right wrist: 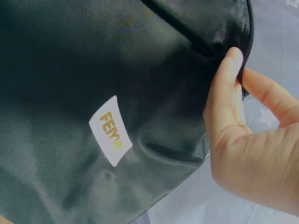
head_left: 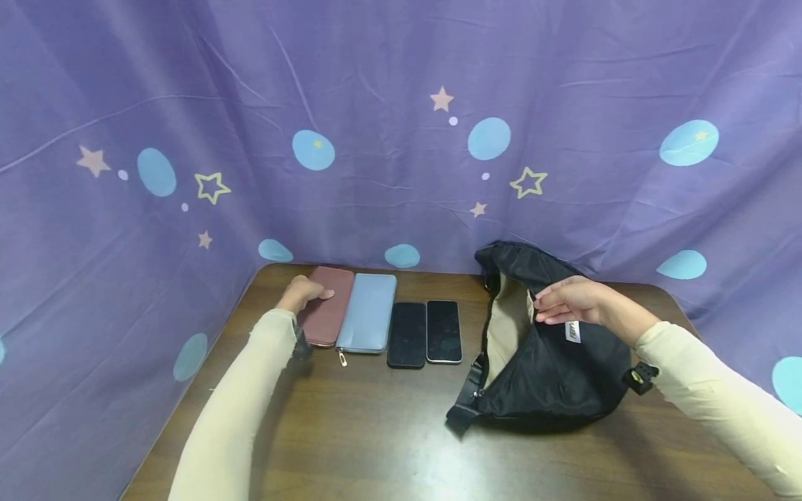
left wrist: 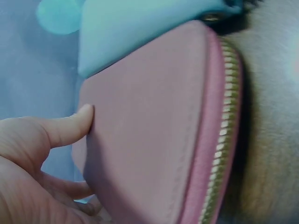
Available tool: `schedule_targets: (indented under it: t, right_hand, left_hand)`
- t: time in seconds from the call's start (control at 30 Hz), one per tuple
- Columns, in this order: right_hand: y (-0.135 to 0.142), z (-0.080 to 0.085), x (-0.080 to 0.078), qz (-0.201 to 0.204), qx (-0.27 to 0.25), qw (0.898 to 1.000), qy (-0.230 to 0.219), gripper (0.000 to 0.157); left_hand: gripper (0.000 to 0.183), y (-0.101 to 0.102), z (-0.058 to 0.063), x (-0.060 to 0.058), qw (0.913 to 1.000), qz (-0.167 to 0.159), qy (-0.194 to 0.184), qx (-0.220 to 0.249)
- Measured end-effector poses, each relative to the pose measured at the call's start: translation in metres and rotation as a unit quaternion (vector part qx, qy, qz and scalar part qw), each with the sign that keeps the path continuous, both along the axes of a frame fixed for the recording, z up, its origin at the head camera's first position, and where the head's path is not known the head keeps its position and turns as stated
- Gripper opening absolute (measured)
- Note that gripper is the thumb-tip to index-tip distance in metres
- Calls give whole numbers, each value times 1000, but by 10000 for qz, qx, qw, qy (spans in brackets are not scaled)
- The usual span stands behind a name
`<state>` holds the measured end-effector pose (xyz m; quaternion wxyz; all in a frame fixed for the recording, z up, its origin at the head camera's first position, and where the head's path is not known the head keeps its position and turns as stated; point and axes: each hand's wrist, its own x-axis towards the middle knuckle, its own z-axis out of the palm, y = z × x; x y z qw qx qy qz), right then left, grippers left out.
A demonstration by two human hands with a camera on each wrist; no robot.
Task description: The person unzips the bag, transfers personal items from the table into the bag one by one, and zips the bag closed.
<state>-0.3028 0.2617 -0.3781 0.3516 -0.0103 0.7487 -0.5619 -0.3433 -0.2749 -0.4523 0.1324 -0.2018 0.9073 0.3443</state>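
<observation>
Left wrist view: the left hand (head_left: 301,291) has its fingers narrow on the pink wallet (left wrist: 140,126), the thumb on its top face near one edge and the other fingers at that same edge, partly hidden. Because they hold only that side, the wallet could swivel or slip free if it were lifted quickly. It lies towards the tabletop's (head_left: 351,431) far left corner, its long side seeming to touch the blue wallet (head_left: 368,313), so a sideways pull could drag that one along. Next come two dark phones, the left one (head_left: 406,334) just beside the blue wallet and the right one (head_left: 443,332) nearer the bag; a low sweep across could knock them. On the tabletop's right side, the right hand (head_left: 576,299) pinches the lip of the black bag (head_left: 564,369) between thumb and fingers, with the beige lining (head_left: 509,320) showing. The cloth looks soft, so a loosened pinch could let the mouth sag narrow, and the zip (right wrist: 252,42) along that lip might catch whatever passes it.
</observation>
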Motion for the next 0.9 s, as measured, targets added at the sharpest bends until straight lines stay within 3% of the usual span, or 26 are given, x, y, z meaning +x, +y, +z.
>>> schedule_targets:
  t: [0.13,0.23,0.27,0.37,0.47,0.5,0.6,0.73,0.9]
  right_hand:
    - [1,2,-1,20,47,10000,55,10]
    - [1,4,-1,6,54,10000,61,11]
    - [1,4,-1,-12,54,10000,58,11]
    - [2,5,-1,-13,15,10000,48,11]
    - [2,5,-1,-36,-1,10000,67,11]
    - [2,6,-1,-26,-2,10000,85,11]
    - [1,7,0,-54,-12,9999,106,12]
    - [2,7,2,-53,-69,9999,90,11]
    - [3,4,4,-77,-88,9999,-8,12]
  left_hand:
    - [73,-8,8,-5,9967,192,-275,741]
    - [68,-15,15,-10,9927,61,-595,1049]
    - [65,-28,6,-23,9869,-148,-817,1385]
    - [56,-38,7,-28,9771,-361,-1061,1808]
    - [49,-43,14,-26,9680,-460,-1194,2157]
    - [51,-33,26,-14,9723,-362,-1084,2037]
    - [59,-33,33,-7,9716,-438,-1073,2061]
    - [70,-36,34,-6,9708,-410,-1012,2136]
    - [71,-37,34,-5,9646,-485,-1106,2344]
